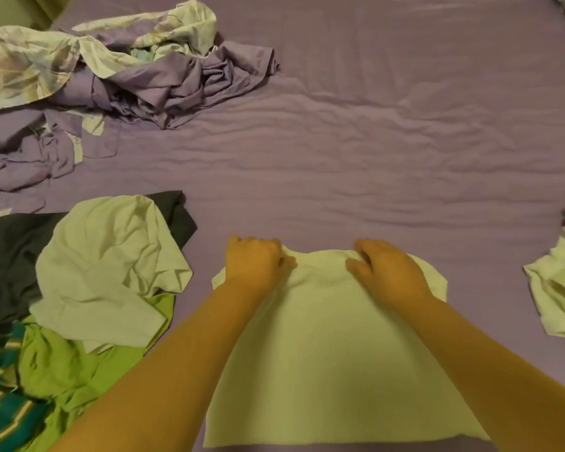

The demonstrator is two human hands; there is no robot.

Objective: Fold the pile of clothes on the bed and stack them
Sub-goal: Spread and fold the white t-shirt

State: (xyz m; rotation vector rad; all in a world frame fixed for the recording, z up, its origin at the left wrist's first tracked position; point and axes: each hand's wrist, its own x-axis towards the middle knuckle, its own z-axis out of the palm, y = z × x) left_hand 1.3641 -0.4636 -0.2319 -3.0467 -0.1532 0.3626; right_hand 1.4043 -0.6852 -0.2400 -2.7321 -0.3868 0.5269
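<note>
No baskets or bins here, just the bed point(356, 141), its purple sheet rumpled. Dead centre at six o'clock lay the pale cloth point(333, 347), flat on the sheet. The left hand point(253, 261) had its fingers curled tight, gripping the cloth's far edge; the right hand point(384, 272) pinched that same edge alongside. At nine o'clock sat the pile of clothes point(88, 288), white over green and dark. At eleven o'clock lay crumpled bedding point(128, 70). At three o'clock another pale garment point(558, 288) was cut off by the frame, so its shape was hard to make out.
</note>
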